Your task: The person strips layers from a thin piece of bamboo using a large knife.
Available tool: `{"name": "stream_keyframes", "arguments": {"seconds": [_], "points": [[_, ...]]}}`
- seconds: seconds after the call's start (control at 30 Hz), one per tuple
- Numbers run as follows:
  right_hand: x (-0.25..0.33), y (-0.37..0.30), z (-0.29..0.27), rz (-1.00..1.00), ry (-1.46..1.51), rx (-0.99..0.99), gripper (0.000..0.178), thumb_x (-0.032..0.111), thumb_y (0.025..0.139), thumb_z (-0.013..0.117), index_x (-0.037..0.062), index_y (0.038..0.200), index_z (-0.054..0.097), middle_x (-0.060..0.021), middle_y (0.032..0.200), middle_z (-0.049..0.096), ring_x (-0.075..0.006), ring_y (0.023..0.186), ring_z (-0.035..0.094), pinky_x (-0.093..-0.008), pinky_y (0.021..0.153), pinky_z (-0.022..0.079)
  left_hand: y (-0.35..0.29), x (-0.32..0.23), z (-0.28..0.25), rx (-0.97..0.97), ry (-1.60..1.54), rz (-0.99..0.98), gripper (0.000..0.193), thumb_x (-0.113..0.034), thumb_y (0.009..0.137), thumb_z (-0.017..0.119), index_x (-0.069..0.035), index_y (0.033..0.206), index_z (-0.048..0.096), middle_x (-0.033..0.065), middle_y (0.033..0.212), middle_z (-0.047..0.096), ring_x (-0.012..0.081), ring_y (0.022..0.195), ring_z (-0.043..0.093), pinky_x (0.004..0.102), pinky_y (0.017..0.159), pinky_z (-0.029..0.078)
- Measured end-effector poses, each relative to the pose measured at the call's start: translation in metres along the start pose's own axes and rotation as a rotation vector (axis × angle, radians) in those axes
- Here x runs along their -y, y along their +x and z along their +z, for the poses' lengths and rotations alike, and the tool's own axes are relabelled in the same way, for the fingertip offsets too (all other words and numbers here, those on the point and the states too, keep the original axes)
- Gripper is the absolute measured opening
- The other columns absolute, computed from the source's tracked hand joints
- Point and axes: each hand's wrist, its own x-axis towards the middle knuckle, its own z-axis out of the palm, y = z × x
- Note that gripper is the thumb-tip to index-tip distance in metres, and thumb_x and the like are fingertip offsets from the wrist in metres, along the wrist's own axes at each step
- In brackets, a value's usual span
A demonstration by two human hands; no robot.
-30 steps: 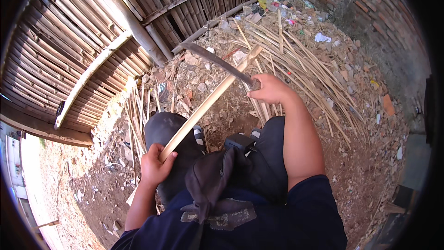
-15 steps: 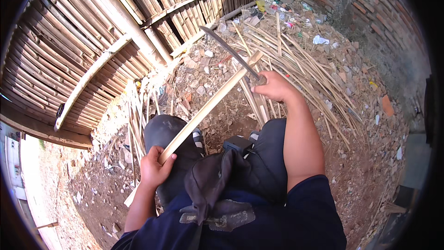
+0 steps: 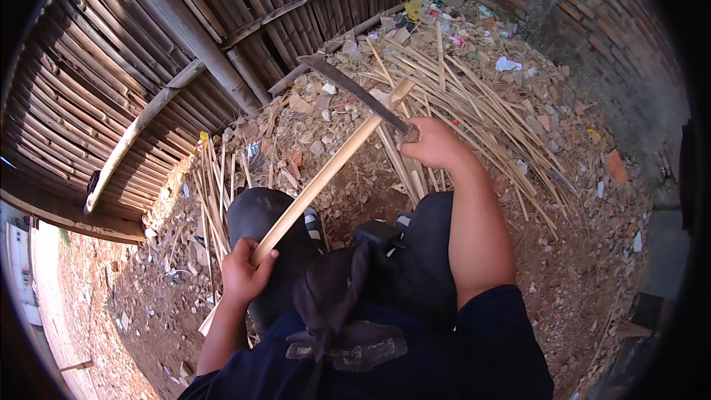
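Observation:
My left hand (image 3: 246,272) is closed round the lower end of a split bamboo strip (image 3: 326,173), which slants up and away to the right across my left knee. In my right hand (image 3: 429,142) is the handle of a machete (image 3: 354,92) with a long, dark, slightly curved blade. The blade points to the far left and crosses the strip near its upper end, apparently touching it. My fingers hide most of the machete's handle. Behind my left hand, the bottom end of the strip shows below the wrist.
A pile of split bamboo strips (image 3: 489,115) lies ahead on the right, and a smaller bundle (image 3: 213,196) lies by my left knee. A bamboo wall (image 3: 126,67) rises on the left, a brick wall (image 3: 600,30) at the far right. Rubble and litter cover the ground.
The machete has shifted slightly left and nearer, its blade now showing broader where it crosses the strip. My left hand keeps its hold, almost unmoved. The bamboo wall looks darker.

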Motion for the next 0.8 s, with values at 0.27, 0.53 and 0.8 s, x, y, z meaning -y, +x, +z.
{"name": "stream_keyframes", "arguments": {"seconds": [0.27, 0.53, 0.8], "points": [[-0.019, 0.014, -0.002, 0.048, 0.045, 0.092, 0.051, 0.031, 0.083, 0.080, 0.0012, 0.123, 0.069, -0.0193, 0.090, 0.072, -0.0304, 0.083, 0.070, -0.0399, 0.077, 0.054, -0.004, 0.004, 0.006, -0.026, 0.005, -0.011, 0.037, -0.033, 0.086, 0.084, -0.005, 0.089, 0.059, 0.0103, 0.059, 0.060, 0.0264, 0.053, 0.064, 0.0377, 0.053, 0.049], [0.011, -0.006, 0.017, -0.165, -0.174, 0.222, 0.054, 0.033, 0.082, 0.080, -0.0009, 0.122, 0.069, -0.0202, 0.095, 0.072, -0.0298, 0.089, 0.070, -0.0396, 0.082, 0.054, -0.004, 0.001, 0.005, -0.044, 0.042, 0.012, 0.037, -0.033, 0.086, 0.084, -0.006, 0.090, 0.060, 0.0102, 0.058, 0.061, 0.0277, 0.050, 0.064, 0.0385, 0.052, 0.050], [-0.026, 0.007, 0.005, -0.012, -0.025, -0.082, 0.064, 0.035, 0.082, 0.081, -0.0034, 0.130, 0.065, -0.0222, 0.105, 0.073, -0.0314, 0.095, 0.071, -0.0402, 0.084, 0.054, -0.006, -0.002, 0.008, -0.084, 0.037, 0.034, 0.036, -0.031, 0.087, 0.083, -0.005, 0.091, 0.060, 0.0118, 0.061, 0.061, 0.0265, 0.053, 0.062, 0.0384, 0.053, 0.049]]}}
